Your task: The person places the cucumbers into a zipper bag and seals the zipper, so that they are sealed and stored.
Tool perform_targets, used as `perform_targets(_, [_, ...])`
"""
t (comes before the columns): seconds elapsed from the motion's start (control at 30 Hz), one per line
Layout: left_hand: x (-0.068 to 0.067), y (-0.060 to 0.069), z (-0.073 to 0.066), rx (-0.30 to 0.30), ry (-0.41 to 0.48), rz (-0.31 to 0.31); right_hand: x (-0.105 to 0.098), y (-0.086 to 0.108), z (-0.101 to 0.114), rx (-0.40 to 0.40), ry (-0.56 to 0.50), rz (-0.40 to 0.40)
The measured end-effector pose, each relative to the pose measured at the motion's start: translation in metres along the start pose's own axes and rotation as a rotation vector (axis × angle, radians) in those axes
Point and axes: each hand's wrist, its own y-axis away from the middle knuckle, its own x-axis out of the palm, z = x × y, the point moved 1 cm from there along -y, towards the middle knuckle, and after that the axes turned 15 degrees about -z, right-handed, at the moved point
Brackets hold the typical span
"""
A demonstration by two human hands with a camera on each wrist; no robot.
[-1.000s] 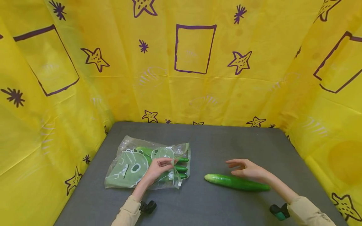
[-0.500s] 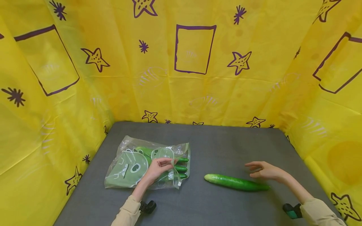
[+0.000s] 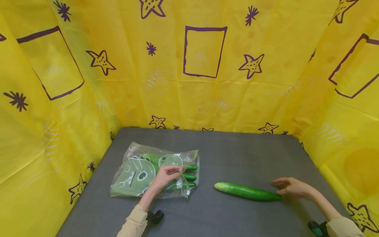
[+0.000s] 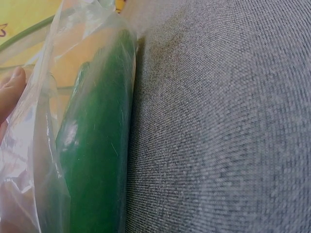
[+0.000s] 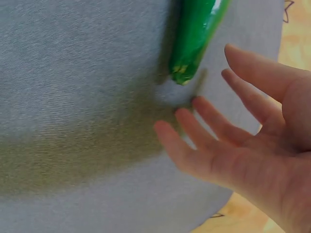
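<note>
Bag (image 3: 125, 184), clear plastic, green-printed, green cucumbers (image 3: 189, 177) inside, on grey fabric counter (image 3: 231, 154); left hand (image 3: 164, 177) pinching bag's edge. Long glossy green cucumber (image 3: 245, 191) right of bag; right hand (image 3: 294, 189) farther right, loosely spread, holding nothing.

- Left hand (image 3: 165, 176) pinches, thumb and fingertips drawn together.
- Left forearm (image 3: 146, 199) slants back from that grip toward the body.
- Right hand (image 3: 293, 188) hangs well apart, to the grip's right, fingers (image 5: 214, 120) loosely bent, thumb (image 5: 265, 73) apart from them.
- Right forearm (image 3: 323, 204) angles back and outward behind it.
</note>
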Motion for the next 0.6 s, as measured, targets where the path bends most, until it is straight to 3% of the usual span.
perform_targets(0.3, [0.0,0.001,-0.001,-0.004,0.004,-0.001,0.005,0.002,-0.008,-0.088,-0.071,0.037])
perform_targets(0.6, [0.0,0.001,-0.001,-0.002,-0.005,-0.004,0.011,-0.003,-0.014,-0.12,-0.13,0.094])
